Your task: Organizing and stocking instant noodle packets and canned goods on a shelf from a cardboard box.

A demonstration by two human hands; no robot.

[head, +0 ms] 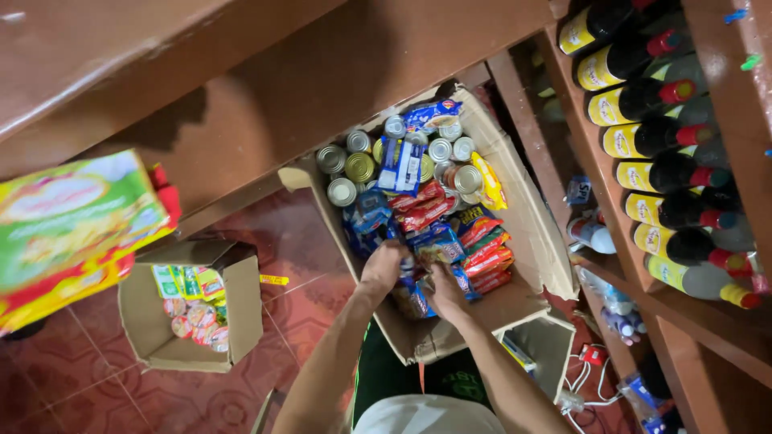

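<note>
Cardboard holds it all: small box (193, 309) left, big carton (515, 241) centre. Left hand (384, 267) and right hand (444, 291) dig among blue packets (426, 277); either grip's closure hidden. Likely sorting; next needs one packet freed. Bottles (667, 161) right.

The big box (531, 241) is matt brown cardboard, creased at its flaps. Inside it, the cans (359, 167) at the far end show shiny metal lids, and the packets (482, 245) nearer the hands are glossy plastic. Right of the box, the bottles (667, 173) gleam on varnished wooden shelves (611, 233).
</note>
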